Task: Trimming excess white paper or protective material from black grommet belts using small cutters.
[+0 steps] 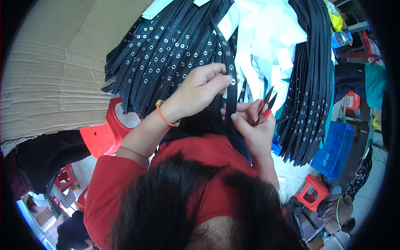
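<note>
One strap (pixel 231 98): probably light, pliable; grip edges (eyelets (pixel 231 67) may snag).
Left hand (pixel 204 85): you pinch it, farther.
Right hand (pixel 255 123): you pinch nearer, cradling snips (pixel 266 113).

Long narrow black straps (pixel 179 54) have a pebbled, leather-like surface with a slight sheen and shiny silver metal eyelets (pixel 233 82). Smooth white strips (pixel 266 25) look like paper or cloth. Pointed scissors (pixel 267 113) have dark metal blades and smooth red grips. A brown cardboard sheet (pixel 41 75) is matt and creased; by its lower right corner, a red stool (pixel 102 135) is glossy plastic.
</note>
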The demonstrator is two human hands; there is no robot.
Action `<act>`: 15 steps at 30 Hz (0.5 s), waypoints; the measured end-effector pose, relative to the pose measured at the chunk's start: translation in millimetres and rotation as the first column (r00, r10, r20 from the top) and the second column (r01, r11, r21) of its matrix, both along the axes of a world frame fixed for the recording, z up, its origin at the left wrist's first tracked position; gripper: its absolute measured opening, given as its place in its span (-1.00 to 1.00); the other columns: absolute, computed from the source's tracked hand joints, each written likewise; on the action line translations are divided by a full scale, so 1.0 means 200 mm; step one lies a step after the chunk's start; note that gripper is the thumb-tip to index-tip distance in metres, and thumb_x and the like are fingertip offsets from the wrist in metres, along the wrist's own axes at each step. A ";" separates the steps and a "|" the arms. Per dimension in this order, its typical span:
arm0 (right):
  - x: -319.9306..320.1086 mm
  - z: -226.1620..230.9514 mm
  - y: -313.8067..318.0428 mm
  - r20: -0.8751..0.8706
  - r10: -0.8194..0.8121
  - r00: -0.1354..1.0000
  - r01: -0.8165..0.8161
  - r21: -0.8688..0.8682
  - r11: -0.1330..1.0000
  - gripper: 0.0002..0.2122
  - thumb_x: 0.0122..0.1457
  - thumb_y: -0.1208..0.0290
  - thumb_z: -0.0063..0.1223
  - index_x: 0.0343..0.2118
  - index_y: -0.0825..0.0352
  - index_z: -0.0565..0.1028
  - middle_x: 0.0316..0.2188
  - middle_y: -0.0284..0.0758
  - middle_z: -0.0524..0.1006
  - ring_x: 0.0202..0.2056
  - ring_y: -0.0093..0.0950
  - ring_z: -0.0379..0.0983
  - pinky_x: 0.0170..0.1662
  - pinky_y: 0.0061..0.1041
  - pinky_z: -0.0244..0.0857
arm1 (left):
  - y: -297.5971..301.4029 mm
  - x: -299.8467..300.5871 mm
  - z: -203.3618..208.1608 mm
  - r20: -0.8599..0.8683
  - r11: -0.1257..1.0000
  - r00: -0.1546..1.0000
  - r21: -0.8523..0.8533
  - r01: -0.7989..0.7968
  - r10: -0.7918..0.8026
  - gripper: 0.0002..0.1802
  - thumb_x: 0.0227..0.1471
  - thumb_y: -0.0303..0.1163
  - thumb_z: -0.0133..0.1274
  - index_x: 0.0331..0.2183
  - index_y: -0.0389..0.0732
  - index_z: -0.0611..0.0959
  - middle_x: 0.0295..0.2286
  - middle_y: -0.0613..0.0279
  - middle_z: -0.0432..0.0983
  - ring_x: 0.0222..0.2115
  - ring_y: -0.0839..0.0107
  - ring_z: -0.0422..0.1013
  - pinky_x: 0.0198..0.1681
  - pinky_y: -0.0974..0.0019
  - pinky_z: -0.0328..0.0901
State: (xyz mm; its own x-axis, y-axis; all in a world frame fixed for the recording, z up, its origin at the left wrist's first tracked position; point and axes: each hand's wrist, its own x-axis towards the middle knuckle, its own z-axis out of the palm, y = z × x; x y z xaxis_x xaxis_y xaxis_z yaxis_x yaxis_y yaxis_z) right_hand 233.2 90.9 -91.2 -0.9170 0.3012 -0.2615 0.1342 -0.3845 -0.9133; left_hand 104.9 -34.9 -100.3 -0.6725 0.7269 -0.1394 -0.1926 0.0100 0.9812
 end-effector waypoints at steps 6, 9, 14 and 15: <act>0.18 -0.05 0.06 0.150 0.174 0.973 -0.220 0.395 0.892 -0.71 -0.07 0.79 -0.06 -0.63 0.29 0.11 -0.41 -0.19 0.49 -0.29 -0.39 0.51 -0.28 -0.56 0.38 | 0.10 -0.08 -0.02 0.416 0.979 0.909 0.184 -0.090 0.006 -0.67 0.03 -0.50 -0.05 -0.13 -0.42 0.40 -0.22 -0.05 0.45 -0.22 0.23 0.44 -0.19 0.30 0.40; 0.35 -0.09 0.13 0.151 0.203 0.967 -0.253 0.602 0.757 -0.88 -0.12 0.73 0.00 -0.47 0.44 0.42 -0.67 -0.39 0.42 -0.61 -0.69 0.28 -0.53 -0.71 0.15 | 0.17 -0.13 -0.03 0.455 0.956 0.890 0.247 -0.158 0.030 -0.67 0.02 -0.50 -0.04 -0.14 -0.45 0.40 -0.24 -0.08 0.44 -0.23 0.21 0.45 -0.17 0.27 0.40; 0.72 -0.13 0.25 0.365 -0.033 0.930 -0.239 0.672 0.701 -0.87 -0.16 0.70 0.09 -0.51 0.37 0.42 -0.73 -0.51 0.25 -0.63 -0.73 0.10 -0.55 -0.72 0.05 | 0.31 -0.23 -0.02 0.437 0.946 0.897 0.263 -0.188 0.057 -0.68 0.04 -0.50 -0.06 -0.17 -0.50 0.39 -0.24 -0.12 0.43 -0.23 0.21 0.44 -0.15 0.22 0.39; 0.81 -0.15 0.29 0.370 -0.040 0.928 -0.268 0.739 0.618 -0.86 -0.13 0.72 0.02 -0.45 0.40 0.44 -0.71 -0.39 0.36 -0.62 -0.68 0.21 -0.54 -0.68 0.14 | 0.33 -0.25 -0.02 0.424 0.943 0.902 0.256 -0.212 0.088 -0.68 0.05 -0.50 -0.07 -0.17 -0.50 0.39 -0.24 -0.11 0.44 -0.22 0.21 0.44 -0.15 0.22 0.39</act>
